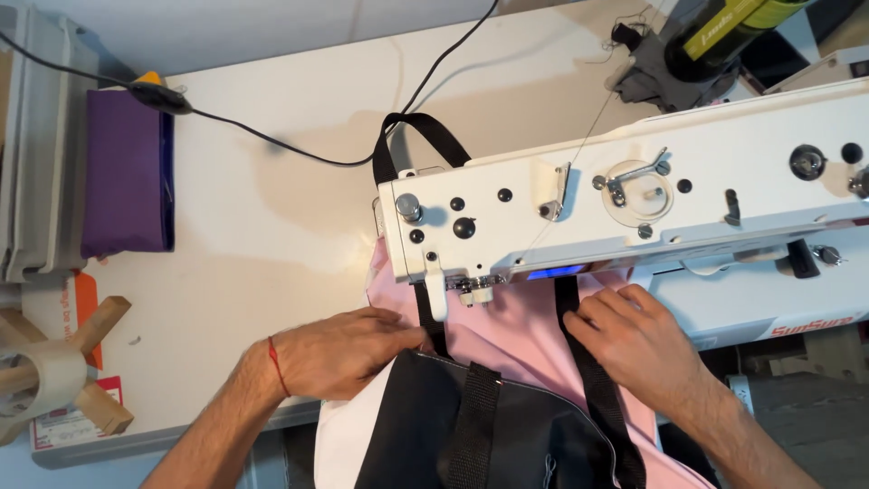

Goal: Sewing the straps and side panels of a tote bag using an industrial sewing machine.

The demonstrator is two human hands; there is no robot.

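A sewing machine (634,199) is standing on the counter (262,226), with fabric (516,335) lying under its head. The left hand (348,351) is resting on the fabric left of a strap (593,380), the right hand (634,340) right of it. A cable (272,140) is running behind, and a folded cloth (127,172) is lying far left.

A cream worktable (253,226) fills the scene, with grey stacked trays (36,145) and purple fabric (127,181) along its left edge.

Bare table top (253,235) open across centre-left of frame, black cable (272,143) crossing its upper part, sewing machine head (634,195) blocking the right, purple fabric stack (127,181) and tape holder (54,380) along left edge.
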